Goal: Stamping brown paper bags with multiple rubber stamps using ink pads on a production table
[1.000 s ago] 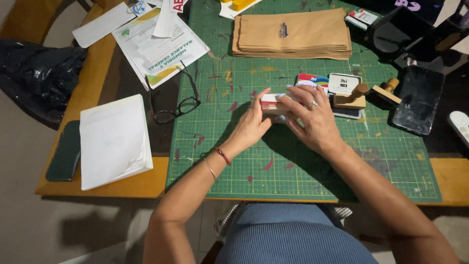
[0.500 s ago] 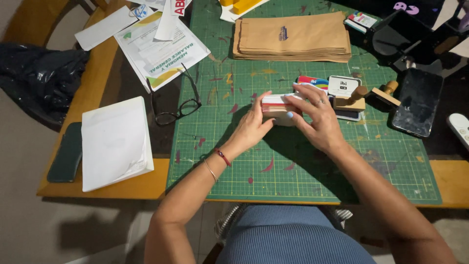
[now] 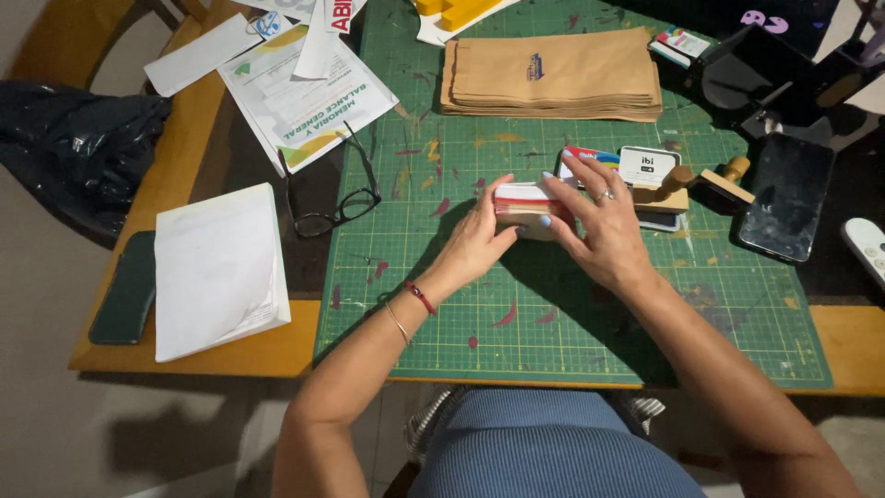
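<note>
A thick stack of cards [image 3: 522, 205] with red-tinged edges sits on the green cutting mat [image 3: 572, 304]. My left hand [image 3: 479, 242] presses against its left side, thumb on top. My right hand [image 3: 599, 226], wearing a ring, grips the stack's right end with fingers curled over it. Just behind the right hand lie a colourful card [image 3: 584, 157], a white card [image 3: 648, 166] and a wooden stamp [image 3: 714, 180].
A pile of brown paper envelopes [image 3: 553, 74] lies at the back of the mat. Glasses [image 3: 336, 207], leaflets [image 3: 304, 92], a white booklet [image 3: 217, 267] and a dark phone [image 3: 124, 290] are on the left. Another phone [image 3: 784, 198] and a white remote [image 3: 867, 244] are on the right.
Both hands have stayed on the card stack; the fingers shifted slightly, squaring its edges. The view drifted a little.
</note>
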